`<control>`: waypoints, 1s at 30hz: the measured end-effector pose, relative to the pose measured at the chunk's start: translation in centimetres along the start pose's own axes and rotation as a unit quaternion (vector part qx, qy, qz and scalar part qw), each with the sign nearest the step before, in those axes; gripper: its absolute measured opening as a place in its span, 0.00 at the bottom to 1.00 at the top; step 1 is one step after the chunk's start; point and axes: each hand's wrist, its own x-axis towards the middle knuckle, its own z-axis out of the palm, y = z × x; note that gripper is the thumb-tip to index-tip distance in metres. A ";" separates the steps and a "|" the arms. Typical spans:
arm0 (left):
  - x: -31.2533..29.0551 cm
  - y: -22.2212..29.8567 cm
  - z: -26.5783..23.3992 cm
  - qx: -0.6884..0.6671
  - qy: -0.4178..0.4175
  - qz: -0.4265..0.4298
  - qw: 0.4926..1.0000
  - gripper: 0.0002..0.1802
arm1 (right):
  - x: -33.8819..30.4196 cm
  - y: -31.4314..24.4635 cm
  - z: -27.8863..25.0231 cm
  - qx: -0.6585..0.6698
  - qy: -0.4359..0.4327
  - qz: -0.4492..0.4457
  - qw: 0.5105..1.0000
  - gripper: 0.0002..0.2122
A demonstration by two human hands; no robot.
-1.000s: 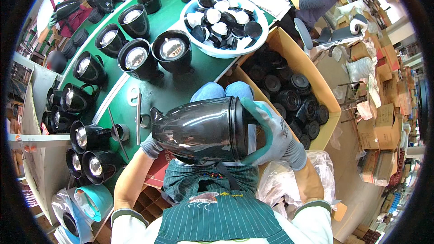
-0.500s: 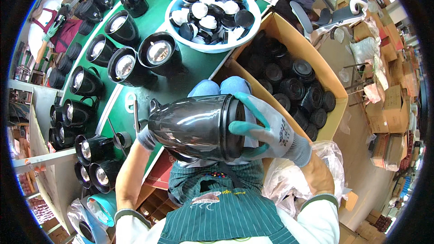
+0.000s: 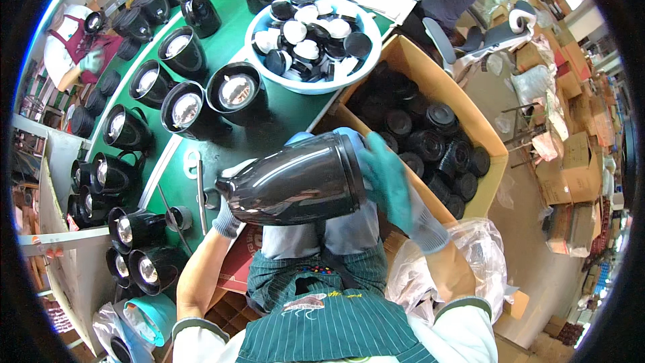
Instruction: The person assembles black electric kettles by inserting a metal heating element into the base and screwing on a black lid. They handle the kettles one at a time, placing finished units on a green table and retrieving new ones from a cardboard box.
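A glossy black vacuum jug (image 3: 295,181) lies on its side above my lap, its narrow spout end to the left and its wide base end to the right. My left hand (image 3: 232,171), in a pale glove, holds it from behind at the spout end. Most of those fingers are hidden by the jug. At the base end is my right hand (image 3: 391,185), in a grey and teal glove. Motion smears its fingers, so their grip cannot be made out.
Several black jugs with shiny liners (image 3: 237,87) stand on the green table (image 3: 222,151). A light blue basin (image 3: 316,87) holds black and white lids. Black round parts fill a cardboard box (image 3: 494,175) at right. Clear plastic bag (image 3: 484,249) sits beside my right forearm. Co-workers sit farther off.
My right hand has turned and shifted right at the jug's base; its spread fingers are now blurred. The black ring seen at the base end before no longer shows there. The jug has tilted slightly.
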 end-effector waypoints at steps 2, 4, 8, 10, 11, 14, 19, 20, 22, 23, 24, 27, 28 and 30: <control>0.2 5.2 3.4 0.136 0.083 0.071 0.985 0.22 | 1.2 0.4 0.5 -0.059 -0.021 0.006 0.998 0.32; 0.0 9.1 5.3 0.292 0.087 0.143 0.941 0.22 | 1.7 0.2 1.7 -0.136 -0.006 -0.029 0.990 0.30; -0.8 8.8 5.3 0.254 0.115 0.161 0.947 0.24 | 1.8 0.4 3.8 -0.188 -0.031 -0.242 0.951 0.30; -1.6 2.0 2.6 0.012 0.124 0.066 0.990 0.24 | 0.3 -2.3 6.5 -0.320 0.000 -0.306 0.896 0.31; -2.2 -1.7 1.7 -0.128 0.135 0.024 0.982 0.22 | -0.1 -2.8 7.3 -0.338 -0.003 -0.343 0.876 0.32; -2.1 -2.1 0.5 -0.360 -0.042 -0.123 0.924 0.27 | 0.3 -2.8 5.8 -0.388 -0.080 -0.479 0.783 0.37; -0.1 3.5 2.9 -0.191 -0.251 -0.226 0.922 0.46 | -1.1 -4.1 5.6 -0.466 -0.139 -0.480 0.730 0.40; 0.0 3.6 3.2 -0.224 -0.257 -0.251 0.906 0.47 | -1.4 -5.0 6.2 -0.481 -0.165 -0.474 0.720 0.39; -0.6 8.4 8.3 -0.445 -0.203 -0.315 0.813 0.46 | -1.8 -5.3 6.6 -0.500 -0.189 -0.520 0.666 0.40; -0.7 10.7 9.3 -0.455 -0.186 -0.318 0.811 0.44 | -1.3 -5.5 6.7 -0.514 -0.220 -0.555 0.617 0.42; -0.6 11.7 9.5 -0.469 -0.182 -0.318 0.803 0.43 | -0.5 -5.1 6.1 -0.513 -0.218 -0.566 0.608 0.42; 0.5 8.6 6.9 -0.459 -0.196 -0.300 0.813 0.39 | 0.0 -5.4 4.5 -0.516 -0.203 -0.513 0.656 0.42; 0.9 6.7 5.2 -0.454 -0.195 -0.292 0.819 0.38 | 0.2 -5.2 3.9 -0.519 -0.191 -0.479 0.681 0.41; 1.5 2.3 2.2 -0.456 -0.181 -0.276 0.827 0.36 | 1.0 -3.1 1.6 -0.475 -0.176 -0.444 0.739 0.40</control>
